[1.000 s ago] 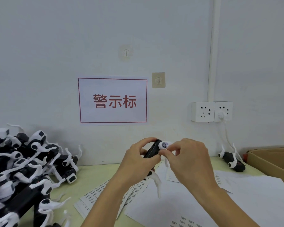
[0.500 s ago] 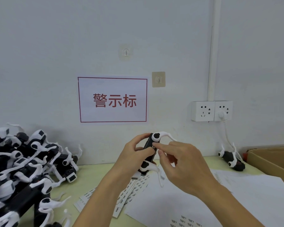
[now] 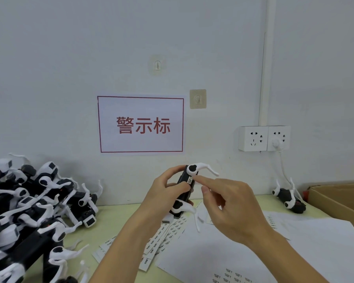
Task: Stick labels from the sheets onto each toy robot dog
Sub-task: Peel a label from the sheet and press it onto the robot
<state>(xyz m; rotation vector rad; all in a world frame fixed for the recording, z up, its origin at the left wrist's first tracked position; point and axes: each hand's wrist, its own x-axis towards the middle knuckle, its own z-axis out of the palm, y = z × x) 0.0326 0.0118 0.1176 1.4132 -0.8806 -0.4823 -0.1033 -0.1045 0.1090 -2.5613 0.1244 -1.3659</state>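
Presently a toy robot dog [image 3: 185,187] is gripped upright above the label sheets [image 3: 223,248] by the left hand [image 3: 164,193], so a small label [image 3: 190,180] can be pressed flat by the right hand [image 3: 231,209], forefinger extended

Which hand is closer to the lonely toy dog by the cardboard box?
The right hand. It is nearer the lone toy dog, which lies off to its right. The left hand is farther left.

Both forearms are bare, the left hand [image 3: 164,193] and right hand [image 3: 233,207] ungloved, without rings.
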